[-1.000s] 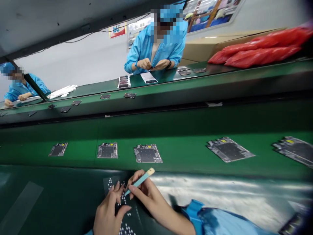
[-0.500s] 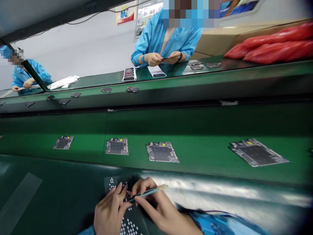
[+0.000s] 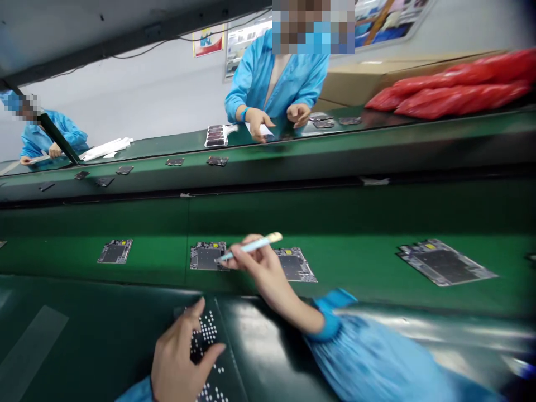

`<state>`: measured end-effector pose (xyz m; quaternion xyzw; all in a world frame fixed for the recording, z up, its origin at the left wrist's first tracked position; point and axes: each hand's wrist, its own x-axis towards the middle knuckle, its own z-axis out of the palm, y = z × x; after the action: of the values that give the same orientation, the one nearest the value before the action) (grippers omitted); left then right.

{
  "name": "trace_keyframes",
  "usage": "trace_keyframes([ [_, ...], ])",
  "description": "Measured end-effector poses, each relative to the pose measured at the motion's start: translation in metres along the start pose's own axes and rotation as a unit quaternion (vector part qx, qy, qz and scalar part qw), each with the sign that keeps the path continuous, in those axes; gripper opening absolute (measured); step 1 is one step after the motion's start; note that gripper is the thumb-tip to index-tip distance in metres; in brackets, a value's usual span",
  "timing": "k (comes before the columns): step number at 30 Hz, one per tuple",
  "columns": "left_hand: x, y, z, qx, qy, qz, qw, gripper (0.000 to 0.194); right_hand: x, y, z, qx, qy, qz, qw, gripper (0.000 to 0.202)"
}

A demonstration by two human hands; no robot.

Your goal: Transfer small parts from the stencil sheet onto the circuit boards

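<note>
My right hand (image 3: 262,265) is closed round a slim, light blue pen-like tool (image 3: 251,245) with a cream end. It is stretched over the green belt, the tool's tip at the right part of a circuit board (image 3: 207,258). Behind my right hand, another circuit board (image 3: 298,267) is partly covered. My left hand (image 3: 180,352) rests on a dark sheet with white dots (image 3: 209,329), thumb and forefinger spread apart on it. Part of the sheet lies hidden under my left hand.
More circuit boards lie on the green belt (image 3: 355,212), one at left (image 3: 115,251) and one at right (image 3: 446,262). Across the belt a co-worker in blue (image 3: 272,84) handles small parts beside red plastic bags (image 3: 456,92). A second person (image 3: 52,134) sits far left.
My right hand has moved with the pen-like tool from the dotted sheet up to the circuit board on the belt. My left hand's fingers have spread. The co-worker's hands have parted and lowered.
</note>
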<state>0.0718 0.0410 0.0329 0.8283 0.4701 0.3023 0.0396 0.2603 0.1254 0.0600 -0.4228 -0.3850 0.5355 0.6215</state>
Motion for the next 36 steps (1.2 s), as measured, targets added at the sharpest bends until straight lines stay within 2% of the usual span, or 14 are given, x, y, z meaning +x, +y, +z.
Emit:
trace_keyframes([
  [2,0.027,-0.01,-0.001,0.005,0.002,-0.04,0.999,0.021,0.031,0.011,0.005,-0.023,0.022,0.013,0.999,0.05],
  [4,0.055,-0.022,0.003,0.009,-0.027,-0.048,0.998,0.024,0.054,0.025,0.008,-0.04,0.028,0.024,0.999,0.049],
  [6,0.078,-0.031,0.011,-0.003,-0.075,-0.031,0.997,0.022,0.065,0.039,0.008,-0.059,0.03,0.032,0.997,0.045],
  [9,0.094,-0.038,0.022,-0.018,-0.121,-0.014,0.992,0.019,0.068,0.049,0.002,-0.088,0.035,0.035,0.995,0.039],
  [15,0.096,-0.033,0.027,-0.019,-0.146,-0.011,0.989,0.043,0.065,0.047,-0.009,-0.113,0.044,0.034,0.992,0.028],
  [21,0.1,-0.028,0.033,-0.017,-0.162,0.009,0.987,0.02,0.062,0.039,-0.017,-0.115,0.054,0.035,0.991,0.027],
  [31,0.107,-0.012,0.047,-0.019,-0.169,0.019,0.985,0.019,0.061,0.03,-0.03,-0.076,0.103,0.018,0.992,0.031],
  [34,0.11,-0.009,0.048,-0.03,-0.17,0.017,0.985,0.016,0.057,0.016,-0.031,-0.024,0.139,0.001,0.99,0.033],
  [36,0.107,-0.006,0.041,-0.038,-0.171,0.02,0.984,0.015,0.046,0.0,-0.03,0.011,0.147,-0.008,0.989,0.033],
])
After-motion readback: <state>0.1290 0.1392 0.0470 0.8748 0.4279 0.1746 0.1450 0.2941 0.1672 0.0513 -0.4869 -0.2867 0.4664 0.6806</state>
